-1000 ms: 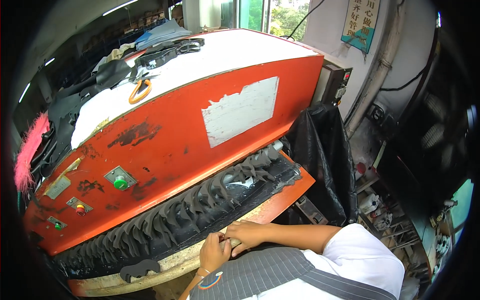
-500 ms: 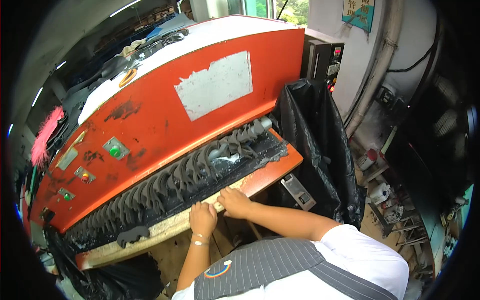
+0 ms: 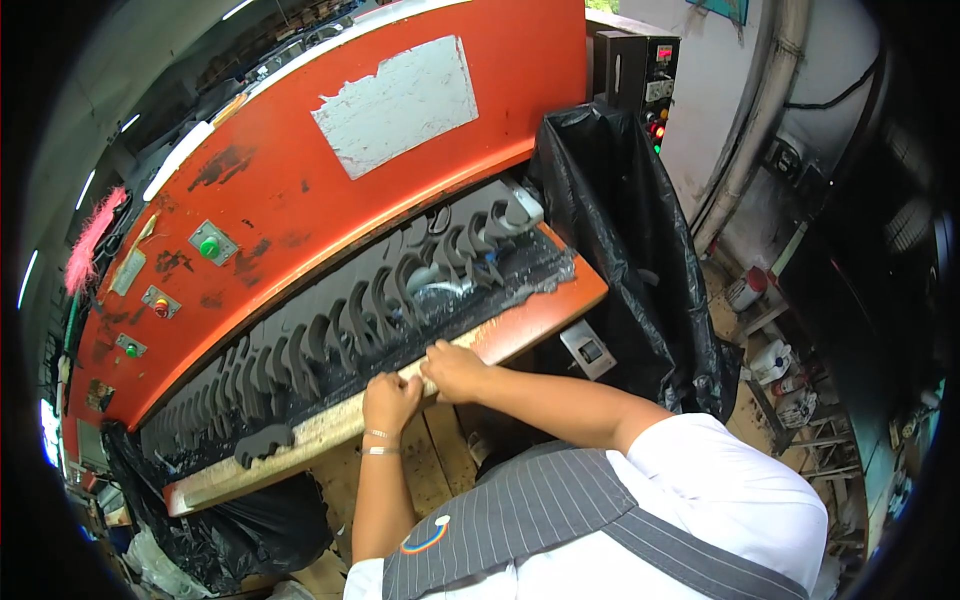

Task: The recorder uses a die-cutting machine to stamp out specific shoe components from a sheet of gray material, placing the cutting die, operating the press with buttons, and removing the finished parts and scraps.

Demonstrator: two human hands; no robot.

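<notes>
Both hands are side by side at the worn, pale front edge (image 3: 345, 425) of the red machine's ledge. My left hand (image 3: 391, 401) has its fingers curled over this edge; a bracelet circles the wrist. Just to its right, my right hand (image 3: 454, 371) bends its fingers over the same edge, partly hidden by its own back. Beyond them a long row of curved dark grey foam pieces (image 3: 350, 325) stands on the black ledge surface. Behind the row shows a flat grey sheet (image 3: 345, 265) with cut outlines. One loose wavy foam piece (image 3: 265, 444) lies on the front edge, left of my hands.
The red machine panel (image 3: 270, 190) rises behind the ledge, with a green button (image 3: 209, 247) and a red button (image 3: 161, 308). Black plastic bags hang at the right (image 3: 620, 250) and lower left (image 3: 240, 540). A control box (image 3: 640, 90) stands at the back right.
The grey sheet now shows between the foam row and the red panel, where little of it showed before. My view has tilted lower. Both hands stay on the front edge.
</notes>
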